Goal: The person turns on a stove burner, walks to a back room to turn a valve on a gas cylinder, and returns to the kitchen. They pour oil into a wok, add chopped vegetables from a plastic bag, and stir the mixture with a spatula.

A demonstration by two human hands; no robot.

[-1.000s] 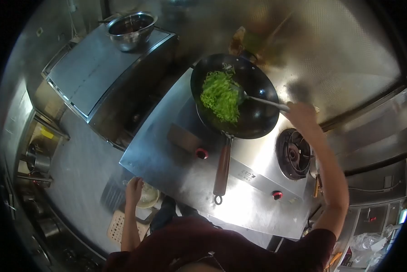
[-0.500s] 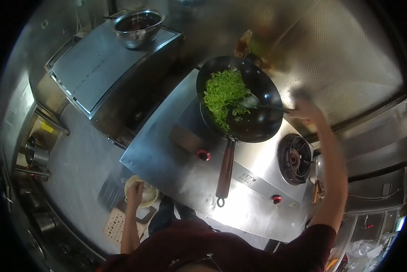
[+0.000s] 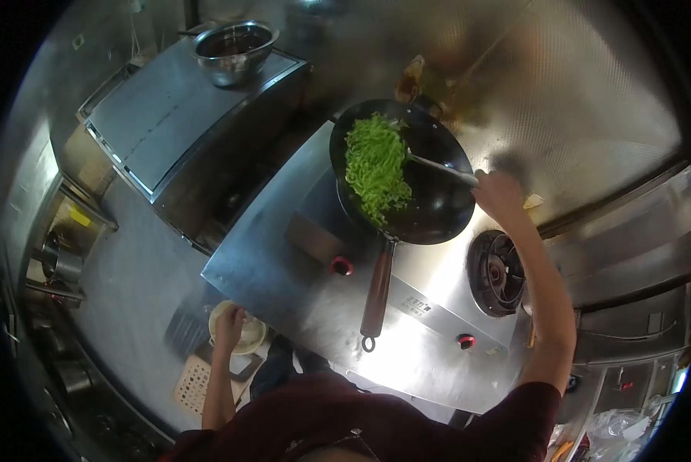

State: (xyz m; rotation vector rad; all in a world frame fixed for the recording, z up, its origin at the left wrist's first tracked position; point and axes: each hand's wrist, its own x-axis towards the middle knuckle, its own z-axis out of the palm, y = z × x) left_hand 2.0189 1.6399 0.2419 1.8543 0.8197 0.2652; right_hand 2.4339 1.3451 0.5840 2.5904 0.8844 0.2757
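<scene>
A black wok [image 3: 438,196] rests on the stove with its brown handle [image 3: 378,296] pointing toward my body. Chopped green vegetables [image 3: 375,169] lie heaped in its left half. My right hand [image 3: 501,199] is wrapped round the handle end of a metal spatula [image 3: 442,166], whose tip is at the right side of the greens. Low on the left, my left hand [image 3: 229,326] hangs over a pale bowl [image 3: 254,336], its fingers curled; whether it holds anything is too small to tell.
An unused burner [image 3: 497,272] is right of the wok, with red knobs [image 3: 342,266] along the steel stove front [image 3: 307,308]. A metal bowl of dark liquid [image 3: 235,68] stands on a steel counter [image 3: 161,115] at the upper left. A perforated beige stool [image 3: 194,383] is below.
My right hand has moved slightly left and down with the spatula. The greens are gathered into a tighter heap on the left. My left hand has hardly moved.
</scene>
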